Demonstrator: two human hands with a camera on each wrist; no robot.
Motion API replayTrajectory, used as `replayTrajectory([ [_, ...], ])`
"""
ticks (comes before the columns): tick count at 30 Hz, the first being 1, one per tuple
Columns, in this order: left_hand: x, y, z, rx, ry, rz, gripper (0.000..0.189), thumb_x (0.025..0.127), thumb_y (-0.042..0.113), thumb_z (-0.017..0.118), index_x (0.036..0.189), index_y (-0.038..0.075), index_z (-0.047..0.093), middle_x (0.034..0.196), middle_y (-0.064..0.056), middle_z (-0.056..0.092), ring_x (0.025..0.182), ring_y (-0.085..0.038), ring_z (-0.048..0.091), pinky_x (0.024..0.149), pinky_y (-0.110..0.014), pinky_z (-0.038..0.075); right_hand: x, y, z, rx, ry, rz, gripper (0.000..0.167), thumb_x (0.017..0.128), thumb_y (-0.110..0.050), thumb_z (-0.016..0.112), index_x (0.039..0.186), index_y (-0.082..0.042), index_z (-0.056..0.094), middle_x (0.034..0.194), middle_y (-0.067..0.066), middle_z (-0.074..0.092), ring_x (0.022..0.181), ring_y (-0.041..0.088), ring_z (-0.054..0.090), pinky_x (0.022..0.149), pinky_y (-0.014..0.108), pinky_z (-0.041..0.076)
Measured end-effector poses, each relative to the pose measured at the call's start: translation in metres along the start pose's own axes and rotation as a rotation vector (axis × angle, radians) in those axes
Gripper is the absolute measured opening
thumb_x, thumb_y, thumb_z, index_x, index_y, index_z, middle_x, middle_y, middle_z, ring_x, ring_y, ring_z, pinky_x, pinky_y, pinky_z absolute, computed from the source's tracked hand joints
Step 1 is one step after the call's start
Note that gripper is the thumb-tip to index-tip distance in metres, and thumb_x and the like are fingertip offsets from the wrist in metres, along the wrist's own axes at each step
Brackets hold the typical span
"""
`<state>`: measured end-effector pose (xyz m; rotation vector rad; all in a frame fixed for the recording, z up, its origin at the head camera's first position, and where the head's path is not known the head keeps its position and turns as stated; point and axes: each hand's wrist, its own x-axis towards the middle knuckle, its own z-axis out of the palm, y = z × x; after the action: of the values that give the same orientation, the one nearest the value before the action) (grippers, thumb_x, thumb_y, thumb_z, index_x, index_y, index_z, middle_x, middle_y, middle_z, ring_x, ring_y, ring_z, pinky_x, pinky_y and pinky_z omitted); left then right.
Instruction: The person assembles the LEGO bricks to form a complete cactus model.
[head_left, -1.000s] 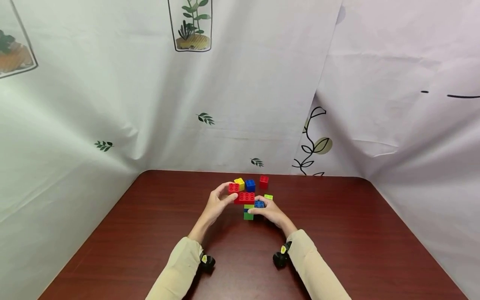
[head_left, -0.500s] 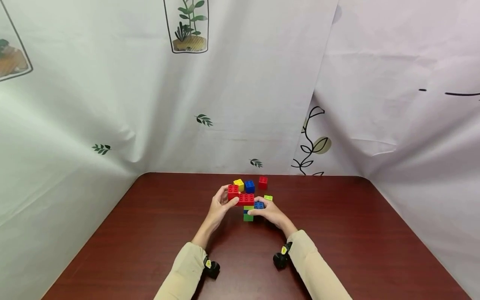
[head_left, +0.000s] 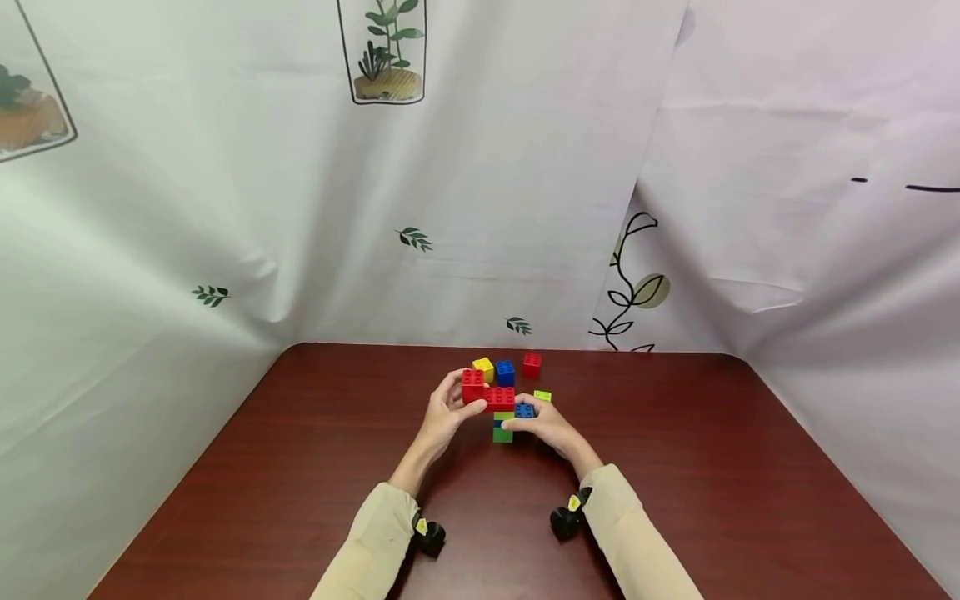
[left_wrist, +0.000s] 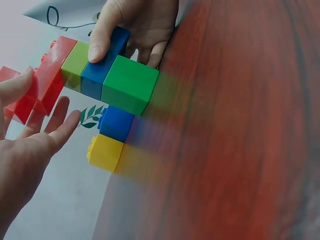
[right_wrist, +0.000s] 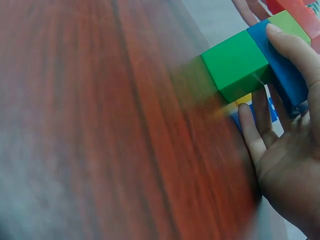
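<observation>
A stack of toy building bricks stands on the table between both hands: a green brick (left_wrist: 131, 84) at the bottom, then a long blue brick (right_wrist: 280, 67), a lime brick (left_wrist: 75, 67) and a long red brick (head_left: 501, 398). At the left end of the long red brick is a smaller red brick (head_left: 472, 385). My left hand (head_left: 441, 417) holds the red bricks there, thumb at the front and fingers behind. My right hand (head_left: 551, 423) grips the blue brick's protruding end, its thumb (left_wrist: 102, 42) lying along the side.
Behind the stack lie loose bricks: a yellow brick (head_left: 483, 369), a blue brick (head_left: 505, 372) and a red brick (head_left: 532, 364). Another lime brick (head_left: 542, 396) shows beyond the right hand. A patterned white cloth (head_left: 480, 208) hangs past the table's far edge.
My left hand has shifted slightly nearer and to the right. More of the smaller red brick's front face shows, over the long red brick's left end. The right hand keeps its grip.
</observation>
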<state>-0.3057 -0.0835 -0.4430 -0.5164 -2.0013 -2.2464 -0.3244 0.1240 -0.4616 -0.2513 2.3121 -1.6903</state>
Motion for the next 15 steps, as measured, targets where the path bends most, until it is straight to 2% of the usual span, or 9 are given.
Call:
replayTrajectory([
  [3,-0.001,0.001,0.005,-0.009,0.013,0.007,0.055,0.084,-0.007,0.068,0.134,-0.002,0.045,0.128,-0.037,0.054,0.091,-0.005,0.065,0.081,-0.019,0.056,-0.009,-0.009,-0.001,0.001,-0.004,0.002,0.043,0.087,-0.027,0.073,0.123,-0.009,0.058,0.115,0.01,0.066,0.096,0.016,0.058,0.095,0.038,0.052],
  [8,0.0,0.0,0.008,-0.013,0.019,0.027,0.055,0.084,-0.008,0.068,0.133,-0.002,0.044,0.127,-0.037,0.053,0.092,-0.005,0.065,0.081,-0.02,0.056,-0.009,-0.007,-0.001,0.0,-0.009,-0.002,0.046,0.087,-0.029,0.073,0.125,-0.008,0.057,0.115,0.009,0.066,0.098,0.016,0.058,0.096,0.039,0.051],
  [10,0.0,-0.001,0.007,-0.003,0.015,0.039,0.054,0.085,-0.006,0.068,0.133,-0.003,0.044,0.126,-0.035,0.055,0.093,-0.004,0.065,0.082,-0.019,0.056,-0.003,0.001,-0.001,0.006,-0.005,0.0,0.048,0.086,-0.031,0.073,0.126,-0.01,0.056,0.116,0.009,0.065,0.1,0.017,0.058,0.097,0.04,0.051],
  [15,-0.002,-0.001,0.004,0.008,0.002,0.031,0.053,0.085,-0.005,0.069,0.132,-0.002,0.044,0.126,-0.035,0.055,0.093,-0.004,0.065,0.082,-0.018,0.056,-0.005,0.002,0.001,0.013,-0.002,0.009,0.049,0.087,-0.031,0.072,0.127,-0.008,0.056,0.117,0.01,0.065,0.101,0.017,0.057,0.098,0.041,0.049],
])
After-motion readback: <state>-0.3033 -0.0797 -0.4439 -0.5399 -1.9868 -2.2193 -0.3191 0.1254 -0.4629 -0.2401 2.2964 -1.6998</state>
